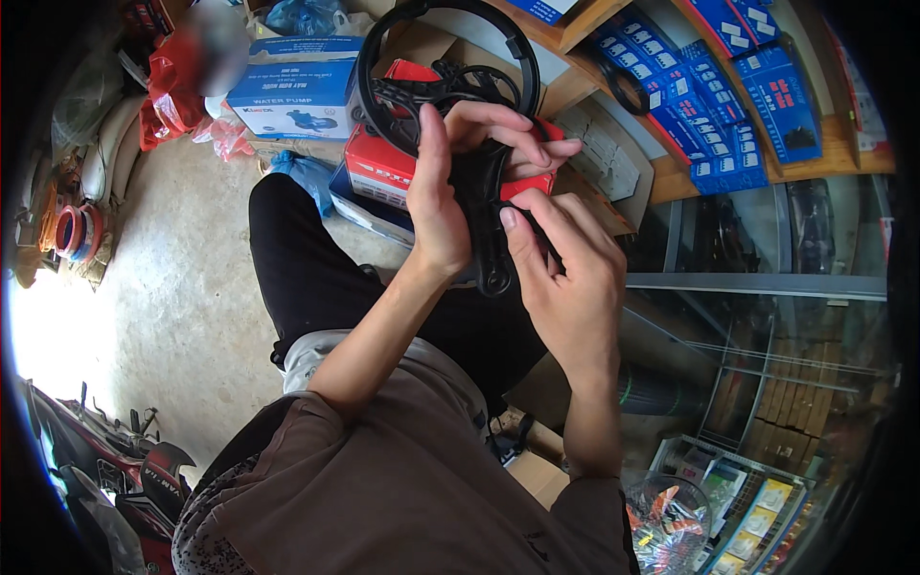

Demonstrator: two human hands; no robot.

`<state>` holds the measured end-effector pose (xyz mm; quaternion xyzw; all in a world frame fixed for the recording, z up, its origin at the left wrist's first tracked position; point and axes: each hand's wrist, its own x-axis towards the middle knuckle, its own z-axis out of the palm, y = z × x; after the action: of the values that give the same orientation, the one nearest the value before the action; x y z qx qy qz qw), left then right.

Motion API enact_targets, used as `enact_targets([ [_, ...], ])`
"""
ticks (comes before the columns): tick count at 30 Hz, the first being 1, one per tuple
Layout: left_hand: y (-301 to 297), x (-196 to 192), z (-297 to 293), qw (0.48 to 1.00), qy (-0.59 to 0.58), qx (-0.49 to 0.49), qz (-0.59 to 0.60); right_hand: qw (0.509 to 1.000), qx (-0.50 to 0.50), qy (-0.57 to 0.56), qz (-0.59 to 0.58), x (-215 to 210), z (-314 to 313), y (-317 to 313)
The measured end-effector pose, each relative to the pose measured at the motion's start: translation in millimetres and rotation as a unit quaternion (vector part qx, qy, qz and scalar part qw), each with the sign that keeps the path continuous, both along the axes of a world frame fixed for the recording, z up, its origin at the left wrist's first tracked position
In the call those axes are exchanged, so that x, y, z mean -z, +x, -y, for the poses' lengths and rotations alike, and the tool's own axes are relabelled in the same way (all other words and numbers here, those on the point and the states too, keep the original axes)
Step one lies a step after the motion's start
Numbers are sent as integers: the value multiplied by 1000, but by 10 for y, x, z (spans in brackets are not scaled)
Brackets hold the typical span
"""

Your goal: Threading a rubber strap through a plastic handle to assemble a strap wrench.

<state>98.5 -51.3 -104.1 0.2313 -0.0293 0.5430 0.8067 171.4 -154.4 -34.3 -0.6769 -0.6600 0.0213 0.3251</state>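
A dark, slim black plastic piece (493,251) with a rounded, holed lower end is held up in front of me. Around its middle my left hand (448,187) is closed, thumb upright and fingers curled over from the far side. At the piece's right edge, my right hand (573,251) pinches with thumb and fingertips. Just above the hands stands a large black hoop (525,59) with small clips along its rim. Smaller black curved parts (479,79) show inside the hoop. Whether the hoop and the held piece are joined is hidden by my left hand.
Behind my hands sits a red box (379,165), next to a blue and white pump box (295,96). Blue packages (714,115) line a wooden shelf at the right, above a glass case (767,284). A motorbike (144,479) stands at lower left.
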Motion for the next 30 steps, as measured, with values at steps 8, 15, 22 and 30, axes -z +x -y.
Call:
enact_targets([
  [8, -58, 105, -61, 1000, -6, -18, -19, 997, -47, 10, 67, 186, -65, -65],
  [15, 6, 42, 36, 997, -72, 6, -11, 997, -55, 43, 15, 286, -142, 0],
  [22, -63, 26, -37, 997, -12, 1, -71, 997, -78, 15, 6, 268, -3, 9],
  [30, -67, 97, -143, 993, 8, 120, 8, 979, -117, -64, -154, 2, 198, 202],
])
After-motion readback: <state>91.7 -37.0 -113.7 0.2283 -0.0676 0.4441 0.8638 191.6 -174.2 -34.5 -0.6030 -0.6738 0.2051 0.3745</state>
